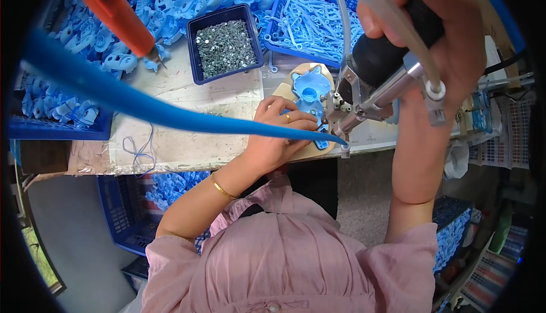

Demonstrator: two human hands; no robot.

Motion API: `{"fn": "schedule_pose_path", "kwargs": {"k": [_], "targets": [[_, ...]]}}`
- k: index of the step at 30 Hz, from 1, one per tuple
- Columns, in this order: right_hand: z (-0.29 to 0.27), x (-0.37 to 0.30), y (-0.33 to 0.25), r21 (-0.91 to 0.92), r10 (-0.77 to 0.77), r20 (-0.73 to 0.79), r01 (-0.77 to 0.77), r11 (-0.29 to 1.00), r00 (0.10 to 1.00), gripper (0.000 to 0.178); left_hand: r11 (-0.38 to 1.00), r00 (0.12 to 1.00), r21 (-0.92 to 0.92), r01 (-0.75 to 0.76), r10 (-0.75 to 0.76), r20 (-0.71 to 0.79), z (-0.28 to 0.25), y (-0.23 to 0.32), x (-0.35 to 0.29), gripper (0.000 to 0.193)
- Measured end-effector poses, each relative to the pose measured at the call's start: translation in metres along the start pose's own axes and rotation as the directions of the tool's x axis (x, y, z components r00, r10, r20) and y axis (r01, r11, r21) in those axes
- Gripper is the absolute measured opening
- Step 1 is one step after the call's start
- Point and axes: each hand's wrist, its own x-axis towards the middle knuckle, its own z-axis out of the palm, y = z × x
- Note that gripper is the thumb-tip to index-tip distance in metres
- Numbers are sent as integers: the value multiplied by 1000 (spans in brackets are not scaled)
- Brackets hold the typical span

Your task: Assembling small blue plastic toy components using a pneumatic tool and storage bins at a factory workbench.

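We see the left hand (277, 125) lying flat on a blue plastic part (311, 94), with its fingers spread a little and pressing the part down; there is a ring on one finger and a gold bangle on the wrist. The part sits on a pale wooden block (284, 90) near the front edge of the worktable (187, 97). The right hand (432, 23) is wrapped tight around the black grip of an air screwdriver (375, 80), and the metal nose of the tool points down at the blue part, just beside the left fingertips. A clear hose (341, 11) runs up from the tool. A thick blue hose (142, 105) crosses in front of us and ends close to the block. Behind the part stands a dark blue tray of small silver screws (226, 46). Next to it is a blue basket of thin light blue pieces (313, 20). More blue plastic shapes are heaped at the back left (170, 0). An orange tool (116, 11) hangs over that heap.
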Motion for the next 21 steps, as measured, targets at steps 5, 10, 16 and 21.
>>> {"fn": "schedule_pose_path", "kwargs": {"k": [5,10,16,21], "targets": [[3,-2,-2,-18,26,-37,-27,999,999,55,1000,1000,0,-6,6,19,0,2,0,24],[-1,-6,3,17,26,-47,-25,1000,999,48,996,999,77,46,-46,1,-8,13,4,46],[-7,-11,38,55,11,-163,-2,999,987,38,978,996,206,41,-57,71,-9,6,2,54],[-12,-22,51,72,14,-126,-5,997,992,35,976,996,217,36,-53,77,-4,5,0,52]]}}
